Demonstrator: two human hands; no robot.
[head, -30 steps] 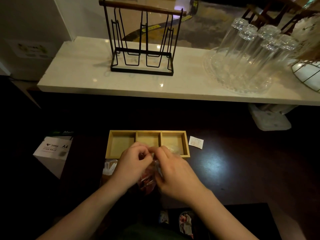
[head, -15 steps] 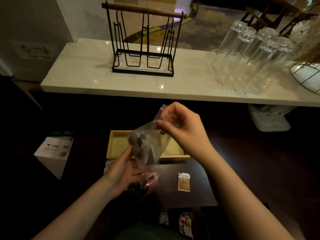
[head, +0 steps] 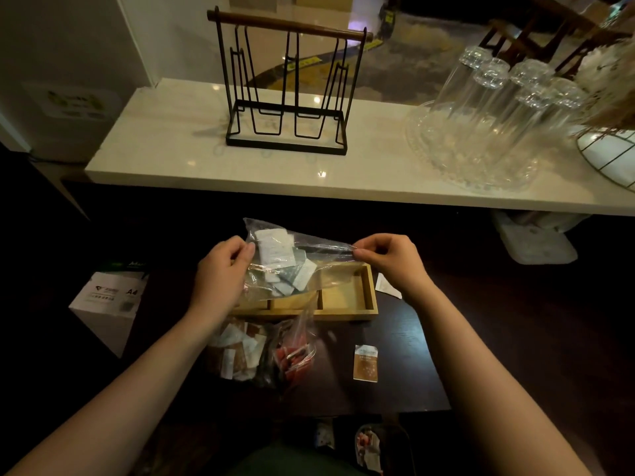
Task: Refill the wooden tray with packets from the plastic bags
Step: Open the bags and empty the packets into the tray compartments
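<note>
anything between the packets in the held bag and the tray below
Only the bag itself: both hands pinch it, left and right, and its plastic wraps the white packets. The tray right beneath looks unblocked.

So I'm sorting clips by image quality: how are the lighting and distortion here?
Head view: dim and uneven, the dark table underexposed, glare spots on the white counter; wide-angle lens bows the counter edge; the plastic bag between the hands stays readable.

The wooden tray [head: 347, 305] lies on the bench [head: 395, 389], below the held bag [head: 288, 266]. Two more bags [head: 261, 355] lie before it; a single packet [head: 366, 363] lies to their right, a box [head: 106, 304] far left.
</note>
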